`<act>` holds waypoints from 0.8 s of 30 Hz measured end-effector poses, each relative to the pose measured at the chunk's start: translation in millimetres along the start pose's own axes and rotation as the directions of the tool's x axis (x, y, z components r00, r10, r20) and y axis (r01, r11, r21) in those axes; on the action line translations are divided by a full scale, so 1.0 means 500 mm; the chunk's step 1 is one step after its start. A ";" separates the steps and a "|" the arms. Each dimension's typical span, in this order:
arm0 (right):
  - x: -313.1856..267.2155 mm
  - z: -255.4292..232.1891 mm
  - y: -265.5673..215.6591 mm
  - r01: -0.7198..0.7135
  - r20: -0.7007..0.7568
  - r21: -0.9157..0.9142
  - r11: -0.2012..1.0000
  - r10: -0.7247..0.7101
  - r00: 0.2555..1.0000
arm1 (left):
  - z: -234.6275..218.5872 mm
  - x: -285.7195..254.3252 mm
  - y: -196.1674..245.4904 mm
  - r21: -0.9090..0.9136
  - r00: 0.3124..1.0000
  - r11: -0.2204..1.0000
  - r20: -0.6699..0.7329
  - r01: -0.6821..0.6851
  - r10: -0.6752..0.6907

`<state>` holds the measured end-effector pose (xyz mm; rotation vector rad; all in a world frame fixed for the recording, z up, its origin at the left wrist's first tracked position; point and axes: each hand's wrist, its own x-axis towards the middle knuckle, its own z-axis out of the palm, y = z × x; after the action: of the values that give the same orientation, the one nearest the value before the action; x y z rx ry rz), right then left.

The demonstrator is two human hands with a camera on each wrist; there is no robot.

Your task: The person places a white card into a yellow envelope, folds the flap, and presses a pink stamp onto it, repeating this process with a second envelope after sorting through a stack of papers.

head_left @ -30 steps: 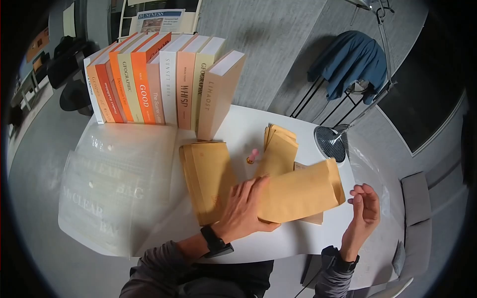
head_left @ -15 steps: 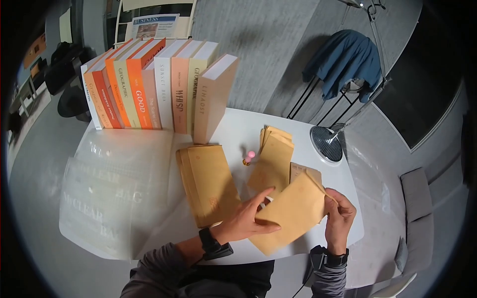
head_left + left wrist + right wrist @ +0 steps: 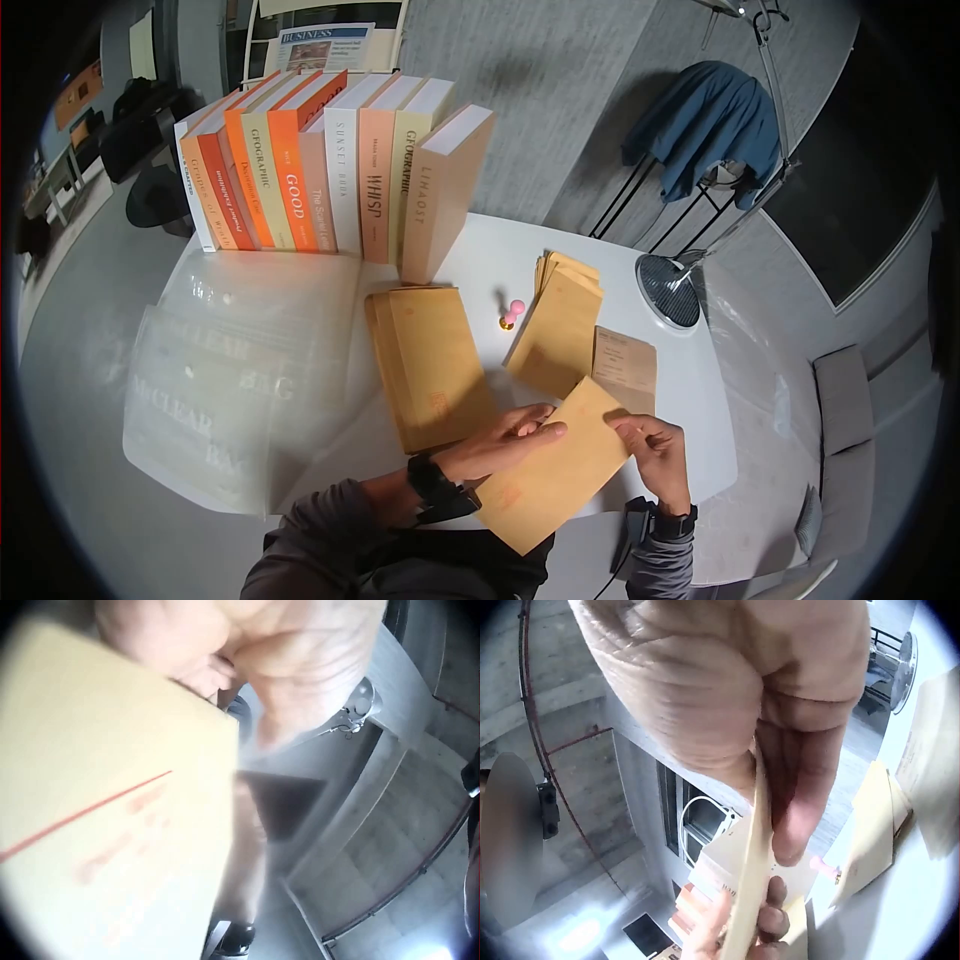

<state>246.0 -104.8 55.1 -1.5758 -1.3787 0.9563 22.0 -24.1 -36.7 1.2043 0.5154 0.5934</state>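
Envelope (image 3: 552,478) pinched by right hand (image 3: 660,455) and, apparently, left hand (image 3: 500,445) (partly hidden behind it).

On the bench (image 3: 500,260), the row of books (image 3: 300,185) stands at the back left, and before it lie the plastic bags (image 3: 225,385). To their right is the first envelope stack (image 3: 430,360), then the stamp (image 3: 512,311), then the second envelope stack (image 3: 560,330) and the card (image 3: 625,362). Behind the card stands the lamp (image 3: 668,290). In front, the single envelope (image 3: 550,475) is between left fingers (image 3: 528,418) and right fingers (image 3: 648,428).
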 end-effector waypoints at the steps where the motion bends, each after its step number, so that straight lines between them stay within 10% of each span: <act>1: -0.002 0.006 -0.005 0.004 0.035 -0.022 1.000 -0.003 0.999 | 0.000 0.001 -0.002 -0.019 1.000 1.000 -0.010 0.005 -0.005; 9: -0.003 0.050 0.001 -0.013 0.215 -0.005 1.000 0.013 0.976 | -0.011 0.000 0.013 0.164 0.999 0.986 -0.049 0.014 -0.006; 15: -0.006 0.088 0.018 -0.157 0.059 0.277 0.948 0.146 0.987 | -0.009 0.007 0.000 0.167 0.954 0.975 -0.236 -0.147 0.184; 24: -0.096 0.121 0.077 -0.357 0.326 0.224 0.907 0.275 0.905 | -0.023 0.013 0.024 0.156 0.766 0.946 -0.557 -0.283 0.321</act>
<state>199.4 -149.3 -2.3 -1.5118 -1.1233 1.5624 17.4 -9.0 -28.8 1.1658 0.8637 1.2548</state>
